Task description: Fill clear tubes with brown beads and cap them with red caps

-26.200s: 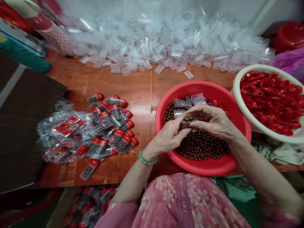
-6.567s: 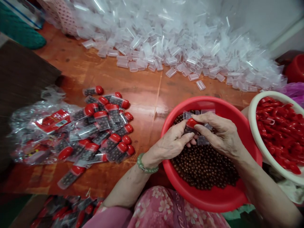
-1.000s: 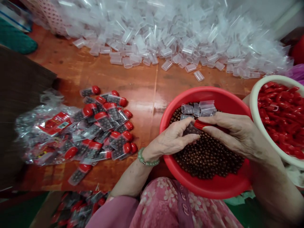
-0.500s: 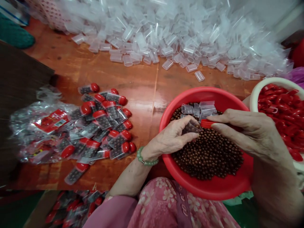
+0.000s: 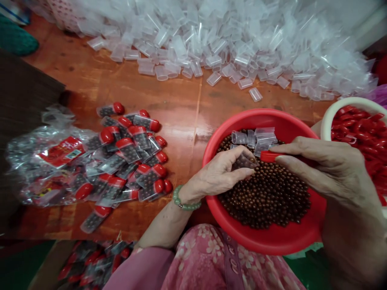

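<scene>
left hand (image 5: pixel 216 171) curled tight round clear tube (image 5: pixel 244 162) of brown beads (image 5: pixel 269 201), right hand (image 5: pixel 325 171) pinching red cap (image 5: pixel 267 156), both over red tub (image 5: pixel 260 114).

Pink floral top (image 5: pixel 205 257), green beaded bracelet (image 5: pixel 182 202)

Bright even light, glare on varnished table (image 5: pixel 178 96), warped edges

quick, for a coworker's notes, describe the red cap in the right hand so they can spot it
On the wooden table, find the red basin of brown beads. Above it, the right hand pinches a single red cap, close to the clear tube in the left hand; the other red caps lie heaped in the white bowl.
</scene>
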Available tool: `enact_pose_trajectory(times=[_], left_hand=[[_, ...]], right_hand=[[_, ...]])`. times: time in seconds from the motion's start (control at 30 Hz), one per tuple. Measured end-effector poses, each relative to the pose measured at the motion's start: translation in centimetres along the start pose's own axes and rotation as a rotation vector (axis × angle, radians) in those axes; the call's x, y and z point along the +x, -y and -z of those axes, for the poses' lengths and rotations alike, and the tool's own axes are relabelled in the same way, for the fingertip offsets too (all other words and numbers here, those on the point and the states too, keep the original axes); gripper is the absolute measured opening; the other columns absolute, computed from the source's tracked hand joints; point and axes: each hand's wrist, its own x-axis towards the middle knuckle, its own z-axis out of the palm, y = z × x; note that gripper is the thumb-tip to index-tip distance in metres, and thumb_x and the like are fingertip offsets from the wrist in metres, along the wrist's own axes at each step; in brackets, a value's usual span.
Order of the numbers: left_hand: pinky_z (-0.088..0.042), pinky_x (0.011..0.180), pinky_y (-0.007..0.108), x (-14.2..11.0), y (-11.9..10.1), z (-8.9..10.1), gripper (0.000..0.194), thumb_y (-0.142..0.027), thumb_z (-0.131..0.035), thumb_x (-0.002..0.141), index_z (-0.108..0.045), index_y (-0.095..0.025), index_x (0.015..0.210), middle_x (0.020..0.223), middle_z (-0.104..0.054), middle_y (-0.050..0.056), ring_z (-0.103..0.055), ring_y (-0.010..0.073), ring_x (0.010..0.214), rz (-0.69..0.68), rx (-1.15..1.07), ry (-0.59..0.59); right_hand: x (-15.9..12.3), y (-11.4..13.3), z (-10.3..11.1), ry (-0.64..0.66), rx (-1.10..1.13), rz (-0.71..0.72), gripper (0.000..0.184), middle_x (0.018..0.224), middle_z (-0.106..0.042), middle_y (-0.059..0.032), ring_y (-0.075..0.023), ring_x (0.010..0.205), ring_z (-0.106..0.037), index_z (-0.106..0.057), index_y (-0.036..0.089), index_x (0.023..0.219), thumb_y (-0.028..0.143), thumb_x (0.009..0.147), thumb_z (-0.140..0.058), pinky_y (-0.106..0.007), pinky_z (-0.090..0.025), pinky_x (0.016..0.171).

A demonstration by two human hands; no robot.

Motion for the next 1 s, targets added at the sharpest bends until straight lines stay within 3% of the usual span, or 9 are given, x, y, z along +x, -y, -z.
enact_pose_trajectory(times=[0.13, 0.3, 0.5, 0.6, 0.83, 1.0], left_hand=[[-0.043, 0.074, 0.028, 0.0, 0.1, 0.0, 0.019, -0.032, -0.066, 0.089, -0.056, -0.018, 0.097, 0.084, -0.058, 0.0, -0.052, 0.0131, 0.078, 0.002, 0.011, -0.004], [-0.043, 0.075, 0.026, -0.2, -0.1, -0.1, 0.015, -0.028, -0.066, 0.09, -0.058, -0.018, 0.098, 0.086, -0.06, 0.0, -0.054, 0.0117, 0.078, -0.014, -0.064, -0.031], [-0.042, 0.075, 0.026, -0.1, -0.2, -0.2, 0.018, -0.028, -0.068, 0.088, -0.057, -0.017, 0.097, 0.084, -0.058, -0.001, -0.053, 0.0106, 0.076, 0.008, -0.12, -0.017], [-0.042, 0.075, 0.027, -0.2, -0.1, -0.2, 0.02, -0.029, -0.069, 0.088, -0.056, -0.017, 0.098, 0.084, -0.058, -0.001, -0.053, 0.011, 0.076, 0.035, -0.139, -0.017], [-0.045, 0.078, 0.025, -0.2, -0.3, -0.2, 0.016, -0.024, -0.068, 0.088, -0.059, -0.017, 0.098, 0.092, -0.06, 0.001, -0.057, 0.0106, 0.082, -0.028, -0.164, -0.088], [-0.048, 0.077, 0.025, 0.0, -0.5, -0.2, 0.019, -0.026, -0.072, 0.085, -0.06, -0.017, 0.095, 0.089, -0.063, 0.001, -0.06, 0.011, 0.08, -0.027, -0.183, -0.135]], right_hand=[[0.4, -0.2, -1.2, 0.04, -0.011, 0.067, 0.017, 0.09, -0.078, -0.0004, -0.019, 0.074, -0.071, -0.076, 0.03, 0.107, 0.028, 0.095, -0.064, -0.034, -0.058, 0.07], [-0.1, -0.2, 0.0, 0.108, -0.019, 0.036, 0.016, 0.086, -0.077, 0.0002, -0.0191, 0.07, -0.07, -0.076, 0.031, 0.106, 0.031, 0.094, -0.065, -0.034, -0.056, 0.064], [0.1, -0.3, -0.5, 0.005, -0.037, 0.02, 0.017, 0.091, -0.077, 0.0001, -0.0193, 0.075, -0.071, -0.075, 0.032, 0.107, 0.028, 0.093, -0.066, -0.034, -0.057, 0.068], [0.3, -0.2, -0.9, 0.021, -0.028, 0.047, 0.016, 0.087, -0.076, 0.0003, -0.0178, 0.071, -0.07, -0.075, 0.031, 0.106, 0.027, 0.093, -0.066, -0.032, -0.056, 0.067], [-1.2, -0.4, 0.6, 0.133, 0.041, -0.101, 0.013, 0.085, -0.076, 0.0007, -0.0195, 0.07, -0.07, -0.075, 0.032, 0.102, 0.036, 0.093, -0.067, -0.033, -0.055, 0.061], [-2.0, -1.2, -0.8, -0.112, 0.119, -0.243, 0.016, 0.091, -0.077, -0.0001, -0.0194, 0.075, -0.072, -0.076, 0.03, 0.105, 0.034, 0.092, -0.069, -0.033, -0.059, 0.068]])
